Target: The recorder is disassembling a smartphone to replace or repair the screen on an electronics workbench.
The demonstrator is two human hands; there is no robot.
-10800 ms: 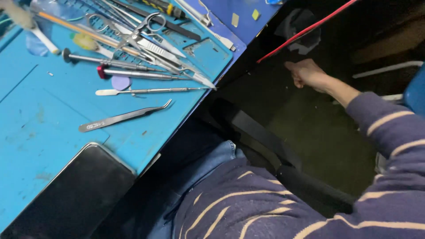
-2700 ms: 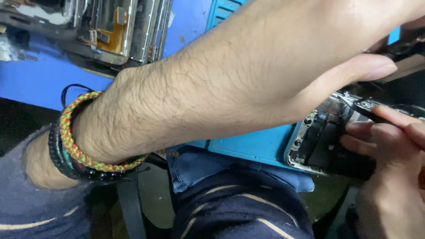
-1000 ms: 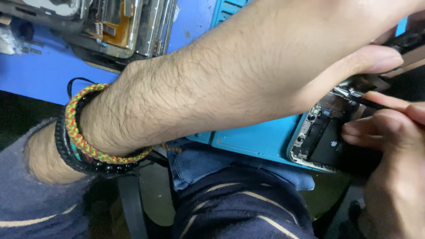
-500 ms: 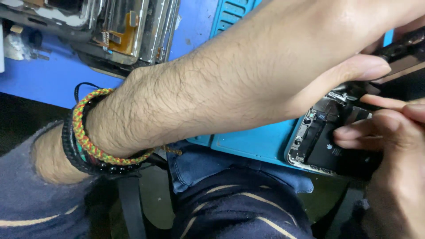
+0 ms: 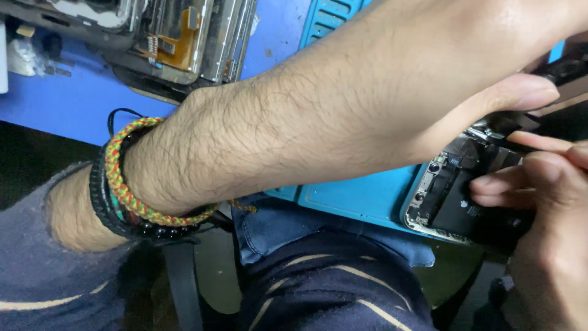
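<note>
My left forearm, with woven and beaded bracelets (image 5: 131,190) at the wrist, crosses the view from lower left to upper right. My left hand (image 5: 490,92) is at the upper right, its thumb pressed on the top end of an opened phone (image 5: 450,199) whose circuit parts and black battery show. The rest of its fingers are out of view. My right hand (image 5: 545,208) comes in from the lower right, fingers curled onto the phone's open inside, fingertips on the battery. The phone lies at the near edge of a teal work mat (image 5: 355,199).
Several stripped phone frames and screens (image 5: 184,37) are stacked at the top left on the blue tabletop (image 5: 73,101). Below the table edge are my lap in jeans (image 5: 275,227) and a dark striped sweater (image 5: 331,288).
About eleven seconds ago the view showed tools on the mat and my right arm stretched off to the right. Since then both hands hold the opened phone; lately only my right fingers shift slightly on it.
</note>
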